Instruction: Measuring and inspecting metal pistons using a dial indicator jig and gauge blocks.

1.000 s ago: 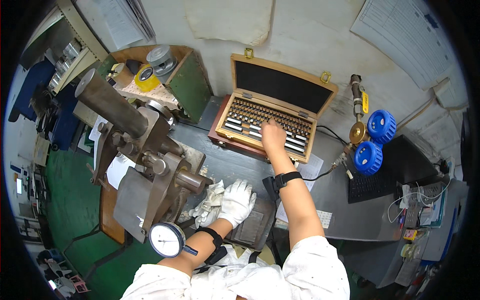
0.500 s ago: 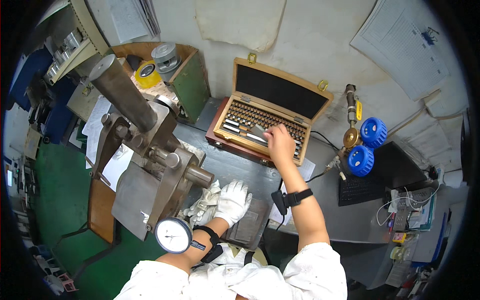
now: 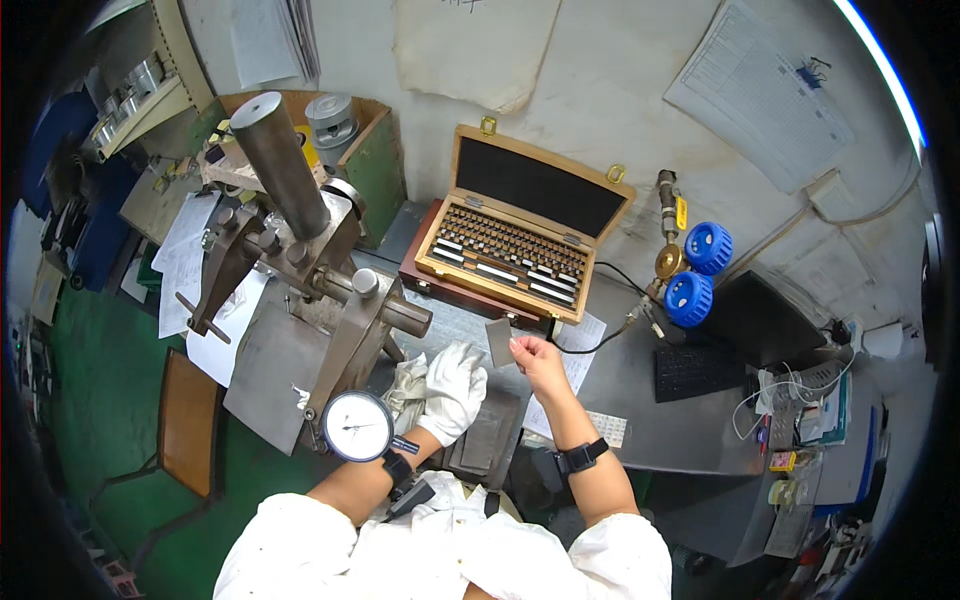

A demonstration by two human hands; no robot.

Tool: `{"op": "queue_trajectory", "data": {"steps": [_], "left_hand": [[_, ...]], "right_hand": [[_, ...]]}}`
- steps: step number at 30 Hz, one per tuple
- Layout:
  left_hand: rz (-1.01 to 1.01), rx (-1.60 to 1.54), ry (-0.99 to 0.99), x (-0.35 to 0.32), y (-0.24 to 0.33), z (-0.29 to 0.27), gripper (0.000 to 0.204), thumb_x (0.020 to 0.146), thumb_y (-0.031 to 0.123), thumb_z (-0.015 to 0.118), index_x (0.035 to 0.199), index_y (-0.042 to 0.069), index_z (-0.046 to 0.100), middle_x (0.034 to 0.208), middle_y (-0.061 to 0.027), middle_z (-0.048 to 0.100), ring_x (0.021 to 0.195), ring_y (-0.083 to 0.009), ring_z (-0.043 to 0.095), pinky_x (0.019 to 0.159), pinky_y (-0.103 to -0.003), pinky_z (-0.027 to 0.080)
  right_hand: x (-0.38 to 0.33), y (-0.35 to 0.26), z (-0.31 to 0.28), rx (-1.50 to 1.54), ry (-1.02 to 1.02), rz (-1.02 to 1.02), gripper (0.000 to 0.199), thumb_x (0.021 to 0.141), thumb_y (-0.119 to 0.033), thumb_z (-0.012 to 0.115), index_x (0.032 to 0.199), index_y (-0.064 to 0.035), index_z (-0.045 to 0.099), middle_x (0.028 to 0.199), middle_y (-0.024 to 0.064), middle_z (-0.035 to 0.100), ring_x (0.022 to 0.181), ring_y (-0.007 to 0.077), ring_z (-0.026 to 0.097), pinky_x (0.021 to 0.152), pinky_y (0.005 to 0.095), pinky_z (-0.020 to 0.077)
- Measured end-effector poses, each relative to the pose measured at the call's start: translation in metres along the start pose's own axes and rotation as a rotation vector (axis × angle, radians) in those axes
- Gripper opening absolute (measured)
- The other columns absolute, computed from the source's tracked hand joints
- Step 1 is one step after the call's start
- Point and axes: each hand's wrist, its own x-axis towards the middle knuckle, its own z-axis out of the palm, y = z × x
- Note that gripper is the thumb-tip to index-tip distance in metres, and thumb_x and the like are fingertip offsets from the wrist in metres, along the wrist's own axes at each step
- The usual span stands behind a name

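Note:
My right hand (image 3: 540, 366) is bare and pinches a flat grey rectangular gauge block (image 3: 498, 342) between thumb and fingers, held above the bench in front of the gauge block case (image 3: 497, 292). The wooden case stands with its lid raised, rows of small metal blocks inside and some slots at the front uncovered. My left hand (image 3: 456, 392), in a white glove, is raised with its fingers stretched upward. Beside it lies a second white glove (image 3: 404, 390), partly hidden. Close to my left wrist is a round dial gauge (image 3: 358, 426) on a heavy metal stand (image 3: 285, 180).
Blue-knobbed valves (image 3: 688, 298) on a brass fitting stand right of the case. Farther right are a black keyboard (image 3: 695, 372) and a dark screen (image 3: 768, 318). A green wooden box (image 3: 385, 185) stands behind the metal stand. Papers (image 3: 590, 345) lie under my right arm.
My right hand has drawn back from the case toward me, with the gauge block now out over the bench. My left hand has lifted from lying flat to fingers upward. The view has shifted slightly.

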Motion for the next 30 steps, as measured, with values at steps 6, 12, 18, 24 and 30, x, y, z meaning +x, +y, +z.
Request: {"op": "queue_trajectory", "data": {"steps": [6, 12, 18, 24, 30], "left_hand": [[-0.485, -0.543, -0.34, -0.006, 0.007, -0.007, 0.038, 0.087, 0.018, 0.053, 0.121, 0.002, 0.05, 0.109, -0.0229, 0.056, 0.095, -0.0346, 0.057, 0.079, -0.038, 0.046], [-0.502, -0.442, -0.485, -0.006, -0.002, -0.023, 0.033, 0.097, 0.015, 0.036, 0.127, 0.004, 0.045, 0.087, -0.0165, 0.058, 0.075, -0.0317, 0.054, 0.071, -0.038, 0.044], [-0.722, -0.591, -0.197, -0.006, 0.008, -0.057, 0.029, 0.096, 0.032, 0.047, 0.102, 0.005, 0.054, 0.082, -0.007, 0.062, 0.079, -0.0184, 0.06, 0.067, -0.03, 0.048], [-0.919, -0.921, -0.226, -0.041, -0.02, -0.065, 0.036, 0.093, 0.043, 0.047, 0.093, 0.009, 0.058, 0.075, -0.006, 0.063, 0.063, -0.0168, 0.062, 0.053, -0.028, 0.052], [-1.048, -0.887, 0.022, -0.041, -0.015, -0.062, 0.036, 0.093, 0.043, 0.048, 0.092, 0.009, 0.059, 0.074, -0.0062, 0.062, 0.061, -0.017, 0.062, 0.051, -0.028, 0.052]], "right_hand": [[-0.034, -0.005, 0.017, 0.011, -0.115, 0.107, 0.017, 0.087, -0.022, 0.064, 0.085, -0.0047, 0.063, 0.069, -0.0056, 0.054, 0.057, 0.0041, 0.039, 0.053, 0.0202, 0.0308], [-0.052, 0.01, 0.03, 0.021, -0.122, 0.169, 0.02, 0.086, -0.025, 0.065, 0.087, -0.0049, 0.066, 0.066, -0.0056, 0.054, 0.056, 0.0046, 0.039, 0.053, 0.0197, 0.0306], [-0.065, 0.018, 0.037, 0.041, -0.062, 0.285, 0.028, 0.089, -0.031, 0.06, 0.08, -0.0057, 0.065, 0.061, -0.0051, 0.05, 0.055, 0.0052, 0.04, 0.053, 0.0191, 0.0332], [-0.066, 0.037, 0.027, 0.069, 0.042, 0.277, 0.038, 0.092, -0.037, 0.053, 0.067, -0.0089, 0.054, 0.06, 0.0002, 0.051, 0.053, 0.0105, 0.046, 0.051, 0.0233, 0.038], [-0.075, -0.073, 0.029, -0.185, 0.131, -0.418, 0.031, 0.093, -0.03, 0.053, 0.077, -0.0039, 0.056, 0.072, 0.0045, 0.055, 0.066, 0.0107, 0.05, 0.061, 0.0231, 0.0418]]}}
